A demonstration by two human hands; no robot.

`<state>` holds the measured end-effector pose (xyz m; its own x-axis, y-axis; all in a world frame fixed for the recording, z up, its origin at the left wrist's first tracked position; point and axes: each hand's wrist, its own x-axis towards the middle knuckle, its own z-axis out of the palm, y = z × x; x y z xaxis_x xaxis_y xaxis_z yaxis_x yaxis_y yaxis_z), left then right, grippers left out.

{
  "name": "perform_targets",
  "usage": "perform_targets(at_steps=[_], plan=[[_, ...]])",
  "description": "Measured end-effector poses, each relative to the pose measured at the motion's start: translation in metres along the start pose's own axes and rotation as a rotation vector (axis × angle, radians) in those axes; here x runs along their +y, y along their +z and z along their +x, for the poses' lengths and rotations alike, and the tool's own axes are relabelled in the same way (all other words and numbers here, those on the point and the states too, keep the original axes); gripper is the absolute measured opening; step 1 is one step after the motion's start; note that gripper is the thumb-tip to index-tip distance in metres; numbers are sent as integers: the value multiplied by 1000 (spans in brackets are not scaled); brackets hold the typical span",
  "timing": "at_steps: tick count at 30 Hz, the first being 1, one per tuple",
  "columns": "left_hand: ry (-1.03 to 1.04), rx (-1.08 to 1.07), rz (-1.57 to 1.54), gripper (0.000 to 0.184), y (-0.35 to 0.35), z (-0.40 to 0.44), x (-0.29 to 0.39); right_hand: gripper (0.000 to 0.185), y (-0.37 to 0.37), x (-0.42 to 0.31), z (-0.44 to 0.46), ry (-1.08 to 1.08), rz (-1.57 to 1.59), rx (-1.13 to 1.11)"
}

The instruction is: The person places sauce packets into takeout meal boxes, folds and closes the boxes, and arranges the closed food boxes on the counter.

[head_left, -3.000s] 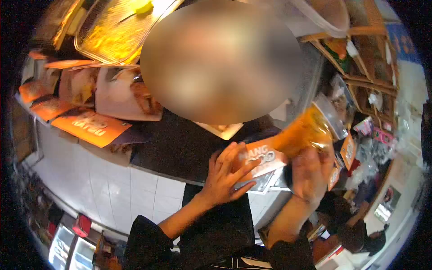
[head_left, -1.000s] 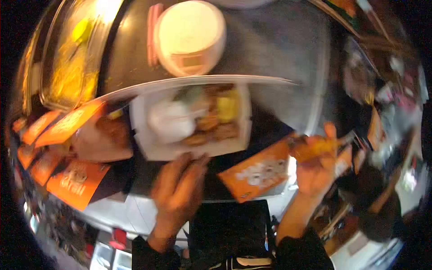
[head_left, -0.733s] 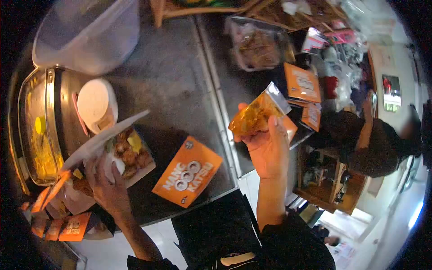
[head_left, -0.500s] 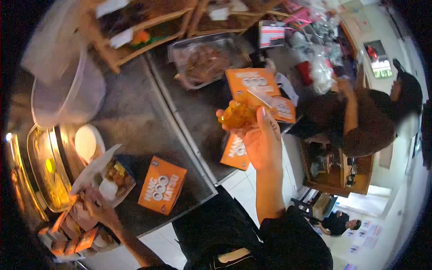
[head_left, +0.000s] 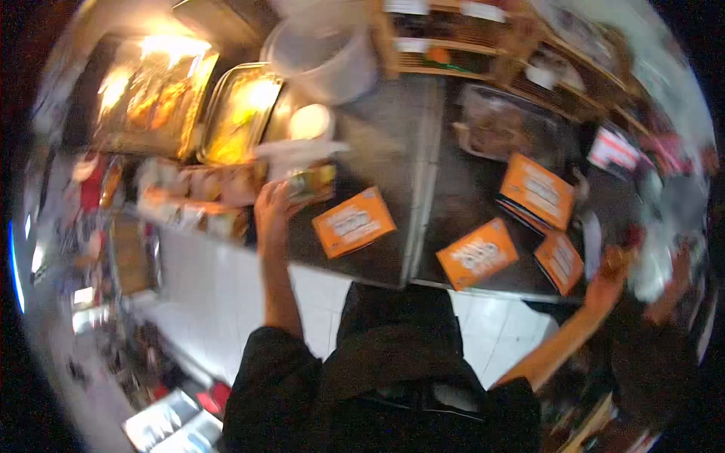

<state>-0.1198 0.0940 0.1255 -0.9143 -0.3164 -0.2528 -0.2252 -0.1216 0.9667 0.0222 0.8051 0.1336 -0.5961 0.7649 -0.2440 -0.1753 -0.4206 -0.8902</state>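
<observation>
My left hand [head_left: 273,211] is at the near left corner of an open food box [head_left: 316,183], its fingers bent on the edge. Food shows inside the box, and its whitish lid or liner [head_left: 302,153] stands up behind; blur hides the detail. Far to the right, my right hand [head_left: 606,281] is stretched out, closed around a small plastic bag of orange-brown sauce [head_left: 619,260], which is smeared by motion. Close by it are a shiny clear plastic bundle [head_left: 654,266] and another person's hand [head_left: 676,275].
Closed orange boxes [head_left: 355,222] lie on the dark counter, more [head_left: 540,192] towards the right. Behind stand a clear tub of food [head_left: 495,128], a big translucent bucket [head_left: 325,64] and wooden shelves [head_left: 445,64]. Lit metal trays [head_left: 240,113] and several filled boxes [head_left: 200,196] are left.
My view has swung round to the left and levelled. My right hand has moved from in front of me out to the far right with the bag. My left hand stays at the open box.
</observation>
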Motion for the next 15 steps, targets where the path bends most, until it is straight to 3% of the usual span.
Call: perform_targets(at_steps=[1,2,5,9,10,11,13,14,15], plan=[[0,33,36,25,3,-2,-1,50,-17,1,14,-29,-3,-32],[-7,63,77,25,-4,3,-9,54,-27,2,12,15,209,-99],[-13,92,113,23,-14,9,-21,51,-50,8,21,79,266,-286],[37,59,173,24,-53,44,-67,44,-77,33,50,121,358,-334],[-1,134,193,27,-51,40,-62,43,-65,33,41,95,345,-368],[6,30,87,33,-49,43,-61,42,-37,29,20,38,319,-384],[-24,30,79,47,-48,44,-55,39,4,15,-1,70,359,-159],[49,52,236,54,-94,85,-101,37,0,18,4,33,396,-227],[288,47,523,58,-126,110,-127,41,8,14,1,54,359,-160]])
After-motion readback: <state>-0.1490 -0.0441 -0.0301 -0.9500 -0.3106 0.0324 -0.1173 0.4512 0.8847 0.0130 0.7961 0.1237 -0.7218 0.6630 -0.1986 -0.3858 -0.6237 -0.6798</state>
